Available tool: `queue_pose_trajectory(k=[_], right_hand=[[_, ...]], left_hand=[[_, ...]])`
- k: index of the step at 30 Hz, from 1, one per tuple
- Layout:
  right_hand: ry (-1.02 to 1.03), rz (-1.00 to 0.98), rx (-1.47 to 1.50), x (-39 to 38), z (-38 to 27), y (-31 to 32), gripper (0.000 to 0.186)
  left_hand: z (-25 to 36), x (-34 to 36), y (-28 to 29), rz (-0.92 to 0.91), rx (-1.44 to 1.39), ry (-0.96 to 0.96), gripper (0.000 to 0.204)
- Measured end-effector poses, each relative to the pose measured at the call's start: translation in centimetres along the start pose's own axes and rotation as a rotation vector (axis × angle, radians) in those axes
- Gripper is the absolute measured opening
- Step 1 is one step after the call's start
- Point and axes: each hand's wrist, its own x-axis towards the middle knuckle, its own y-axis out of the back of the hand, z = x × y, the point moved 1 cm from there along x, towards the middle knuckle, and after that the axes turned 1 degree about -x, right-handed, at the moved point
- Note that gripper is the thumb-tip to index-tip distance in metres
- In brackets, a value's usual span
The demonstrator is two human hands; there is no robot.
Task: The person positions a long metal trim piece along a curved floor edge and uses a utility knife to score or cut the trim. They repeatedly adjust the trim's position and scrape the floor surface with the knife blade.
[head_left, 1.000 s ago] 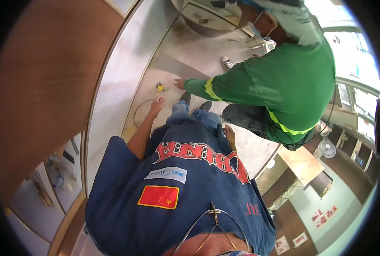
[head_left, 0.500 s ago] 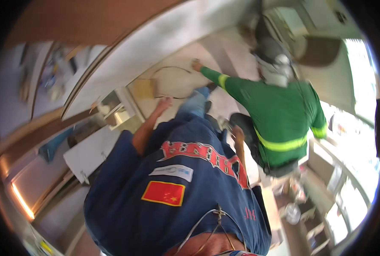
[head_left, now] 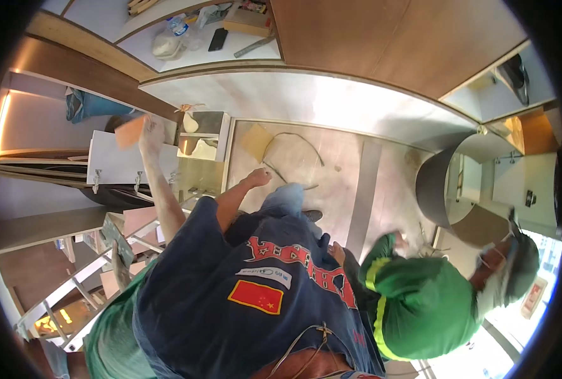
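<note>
Grip of the left hand (head_left: 259, 177) is curled closed, visibly empty; the right hand's (head_left: 336, 254) I cannot tell. Loose cord (head_left: 287, 133) near the shoe (head_left: 313, 215) could cause tripping.

Pale floor (head_left: 337, 148), centre of frame. On it: thin dark cable (head_left: 317, 153) curving in loose arc, tan square sheet (head_left: 256, 144) just beside its left end, dark shoe (head_left: 313, 215) lower down. Grey band (head_left: 364, 189) crosses floor right of centre. White shelf (head_left: 233, 48), upper left: bottle (head_left: 178, 26), flat black object (head_left: 218, 39), grey strip (head_left: 254, 46), brown box (head_left: 248, 21).
</note>
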Motion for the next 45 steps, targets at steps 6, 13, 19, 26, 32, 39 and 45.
queue_pose_trajectory(k=[6, 13, 19, 26, 32, 39, 45], right_hand=[[-0.009, -0.003, -0.119, 0.5, -8.0, -5.3, 0.038], [0.213, 0.025, -0.128, 5.1, -17.6, -8.9, 0.035], [0.203, 0.311, -0.018, 1.9, -18.7, -8.4, 0.039], [0.124, 0.401, 0.250, 3.7, -10.4, -9.3, 0.033], [0.121, 0.423, 0.158, 2.0, -15.4, -14.0, 0.034], [0.161, 0.460, 0.229, 5.0, -11.1, -10.9, 0.029], [0.270, 0.595, 0.327, 2.5, -8.0, -1.8, 0.037]], left_hand=[[5.7, 9.2, 3.5, 0.149, -0.159, -0.016, 0.047], [3.0, 30.3, 25.3, 0.988, 0.131, -0.224, 0.044], [0.9, 36.7, 33.0, 0.827, 0.277, -0.291, 0.057], [5.0, 31.7, 35.2, 0.803, 0.572, 0.129, 0.039], [3.9, 29.3, 34.4, 0.954, 0.730, 0.084, 0.032], [12.3, 25.3, 17.3, 0.418, 0.116, -0.180, 0.031], [24.1, 20.7, -1.0, -0.504, 0.260, -0.346, 0.029]])
